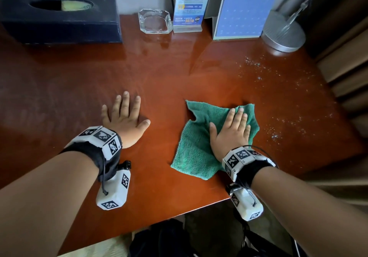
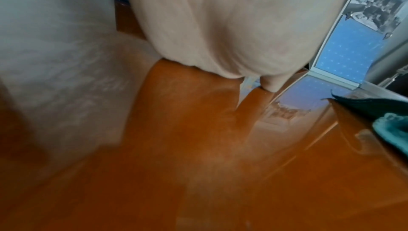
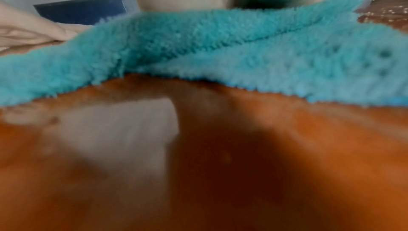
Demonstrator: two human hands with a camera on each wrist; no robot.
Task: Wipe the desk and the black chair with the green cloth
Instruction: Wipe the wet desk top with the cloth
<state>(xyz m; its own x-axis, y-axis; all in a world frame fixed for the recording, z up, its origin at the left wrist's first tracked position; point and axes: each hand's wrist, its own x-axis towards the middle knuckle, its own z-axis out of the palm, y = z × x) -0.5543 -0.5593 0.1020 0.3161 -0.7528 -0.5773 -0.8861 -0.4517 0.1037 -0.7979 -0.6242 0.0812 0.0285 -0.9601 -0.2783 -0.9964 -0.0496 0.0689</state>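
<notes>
Green terry cloth (image 1: 197, 143), rumpled, flat

Soft, even daylight fills the head view. The glossy desk (image 1: 159, 73) gives back a pale sheen along its far half, and small specks (image 1: 252, 61) glint at the right. Shadows are faint, and the near corners go dim. Straight lines bow toward the frame edges. The left wrist view is smeared throughout: the left hand (image 2: 220, 25) is a pale, out-of-focus mass, and a milky glare covers the desk at the left. In the right wrist view the cloth (image 3: 220, 46) pile is fairly sharp mid-frame, while the desk in front blurs, a grey reflection beside a dark shadow.
</notes>
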